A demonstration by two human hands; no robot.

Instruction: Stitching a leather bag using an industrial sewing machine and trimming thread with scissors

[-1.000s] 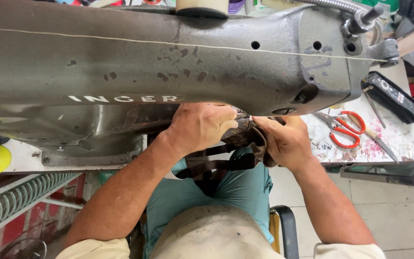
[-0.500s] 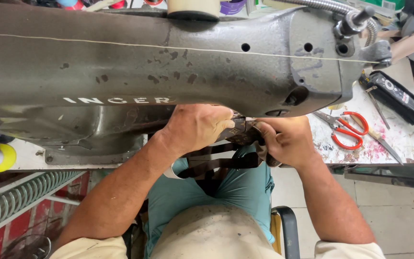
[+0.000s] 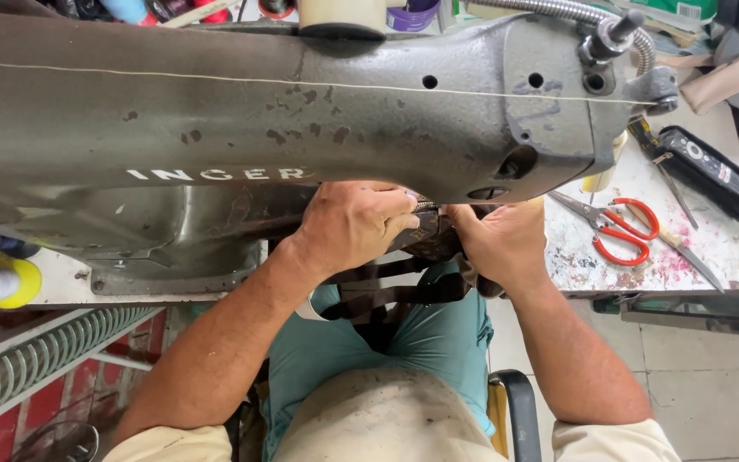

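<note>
Seen from above, a person sits at a heavy grey sewing machine [image 3: 301, 128] whose arm fills the upper half of the view. Both hands meet just under the machine's head, at about 6 o'clock from it. The left hand [image 3: 354, 227] is closed over a brown patterned bag [image 3: 428, 242], fingers curled down on its top edge where a short run of zipper teeth shows. The right hand [image 3: 499, 244] grips the same piece from the 3 o'clock side, thumb toward the machine. The bag lies between the hands, touching both, and its dark straps [image 3: 391, 295] hang down over the person's teal trousers [image 3: 438, 342].

As for progress, the piece appears to be held at the needle, so stitching looks to be in hand rather than finished; the needle and the seam are hidden by the machine head, so how much is sewn cannot be told. A pale thread [image 3: 215, 79] runs taut along the top of the arm.

On the spattered table [image 3: 712, 257] at 3 o'clock lie red-handled scissors [image 3: 617, 231], apart from the hands and untouched, with a black tool [image 3: 712, 171] beyond.
</note>
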